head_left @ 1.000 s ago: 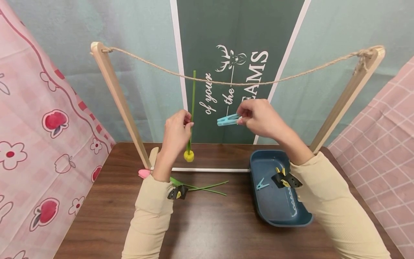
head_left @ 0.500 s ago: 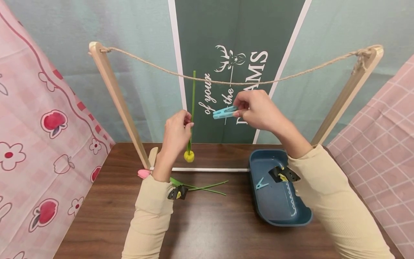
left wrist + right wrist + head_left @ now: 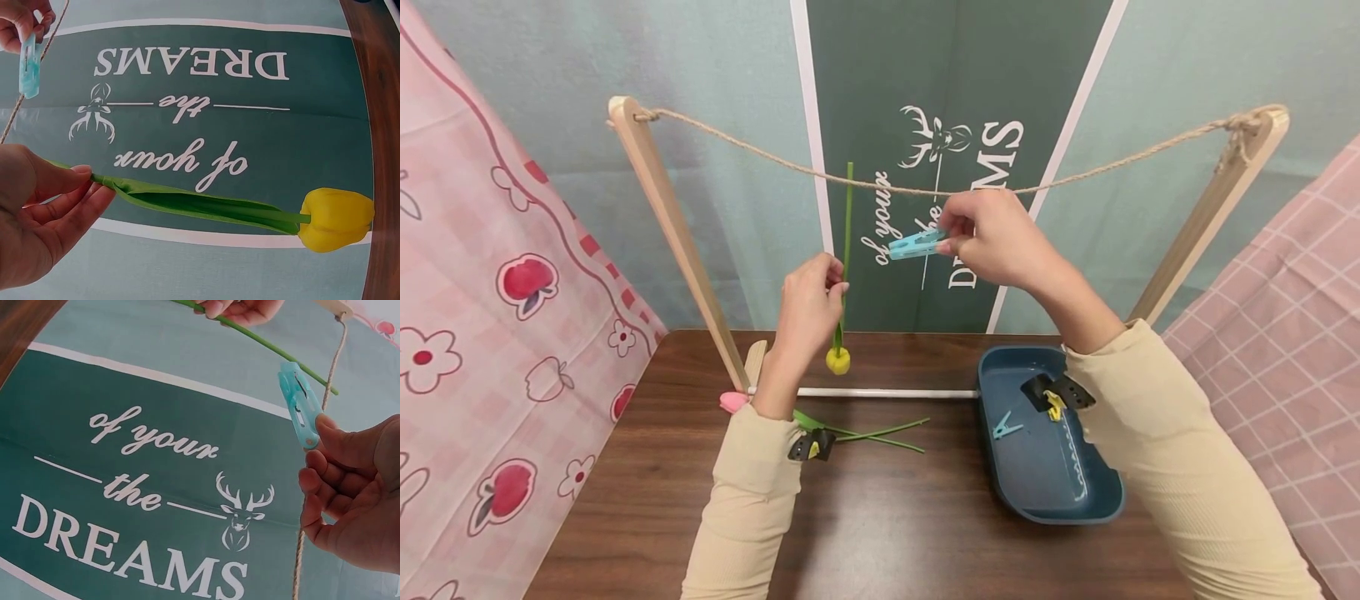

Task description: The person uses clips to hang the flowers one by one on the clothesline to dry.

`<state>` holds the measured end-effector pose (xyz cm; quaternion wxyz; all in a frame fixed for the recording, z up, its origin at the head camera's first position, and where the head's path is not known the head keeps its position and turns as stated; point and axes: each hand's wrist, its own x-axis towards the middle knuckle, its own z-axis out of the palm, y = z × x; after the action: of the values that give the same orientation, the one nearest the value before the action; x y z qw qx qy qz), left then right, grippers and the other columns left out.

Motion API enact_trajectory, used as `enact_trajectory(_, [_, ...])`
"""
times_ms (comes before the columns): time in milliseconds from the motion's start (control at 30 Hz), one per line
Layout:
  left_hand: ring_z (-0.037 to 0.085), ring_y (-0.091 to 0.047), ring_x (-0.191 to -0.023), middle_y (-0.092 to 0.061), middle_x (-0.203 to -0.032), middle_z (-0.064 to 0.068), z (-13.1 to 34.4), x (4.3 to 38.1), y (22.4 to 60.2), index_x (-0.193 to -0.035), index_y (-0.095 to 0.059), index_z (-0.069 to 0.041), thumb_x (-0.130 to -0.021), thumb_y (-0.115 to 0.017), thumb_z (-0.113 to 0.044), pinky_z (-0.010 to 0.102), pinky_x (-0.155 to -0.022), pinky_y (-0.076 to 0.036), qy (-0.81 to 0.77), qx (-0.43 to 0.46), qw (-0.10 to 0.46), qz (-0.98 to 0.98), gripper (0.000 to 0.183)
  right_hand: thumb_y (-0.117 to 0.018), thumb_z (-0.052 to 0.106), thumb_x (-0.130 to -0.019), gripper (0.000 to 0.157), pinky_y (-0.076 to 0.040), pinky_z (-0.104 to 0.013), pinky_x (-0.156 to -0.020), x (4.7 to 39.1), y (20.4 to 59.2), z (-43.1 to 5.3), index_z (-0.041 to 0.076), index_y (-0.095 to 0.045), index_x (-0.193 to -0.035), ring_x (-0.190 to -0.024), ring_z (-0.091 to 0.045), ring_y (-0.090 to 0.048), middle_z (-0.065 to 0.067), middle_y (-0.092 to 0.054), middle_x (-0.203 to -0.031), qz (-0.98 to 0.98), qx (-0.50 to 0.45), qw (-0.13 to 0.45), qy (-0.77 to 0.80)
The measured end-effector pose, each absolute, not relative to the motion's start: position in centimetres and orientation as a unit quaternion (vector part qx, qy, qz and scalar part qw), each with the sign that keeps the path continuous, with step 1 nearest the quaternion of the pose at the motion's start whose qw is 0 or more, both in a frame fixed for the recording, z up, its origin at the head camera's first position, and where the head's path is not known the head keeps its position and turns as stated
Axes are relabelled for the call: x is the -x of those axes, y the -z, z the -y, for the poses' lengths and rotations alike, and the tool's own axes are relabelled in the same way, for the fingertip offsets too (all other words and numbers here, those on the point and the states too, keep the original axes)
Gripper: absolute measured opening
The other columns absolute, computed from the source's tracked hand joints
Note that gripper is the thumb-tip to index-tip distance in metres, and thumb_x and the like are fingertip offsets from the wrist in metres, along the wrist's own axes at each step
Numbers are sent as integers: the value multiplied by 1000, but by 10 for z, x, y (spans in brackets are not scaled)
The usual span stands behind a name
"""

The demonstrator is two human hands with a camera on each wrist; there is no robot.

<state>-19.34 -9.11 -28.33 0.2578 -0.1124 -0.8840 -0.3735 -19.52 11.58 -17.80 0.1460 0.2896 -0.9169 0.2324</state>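
My left hand (image 3: 811, 302) pinches the green stem of a yellow tulip (image 3: 337, 219), which hangs bloom-down with its stem end reaching up past the rope (image 3: 898, 189). In the right wrist view the stem crosses close to the rope; whether they touch I cannot tell. A light blue clothespin (image 3: 300, 405) is pinched at its handle end by my right hand (image 3: 996, 237), its nose pointing left toward the stem, just below the rope. Behind the left wrist, a pink tulip (image 3: 734, 402) and crossed green stems (image 3: 883, 434) lie on the table.
Two wooden posts (image 3: 673, 233) hold the sagging rope, with a white rod (image 3: 887, 393) low between them. A blue bin (image 3: 1037, 508) at the right contains another light blue clothespin (image 3: 1006, 426) and something yellow, partly covered by the right wrist camera. A printed curtain hangs behind.
My right hand has risen and shifted slightly left with the clothespin, closer to the rope and the stem. My left hand and the yellow tulip have stayed nearly still.
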Motion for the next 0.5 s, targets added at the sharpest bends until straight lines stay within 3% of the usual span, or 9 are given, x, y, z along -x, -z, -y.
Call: enact_trajectory(500, [26, -58, -77, -62, -82, 13, 93, 192, 282, -89, -58, 3, -82, -64, 2, 36, -71, -47, 372, 113, 251, 886, 9, -63, -3, -78, 2, -38, -31, -62, 196, 159, -108, -4, -62, -77, -64, -23, -50, -13, -59, -69, 916, -282, 164, -235])
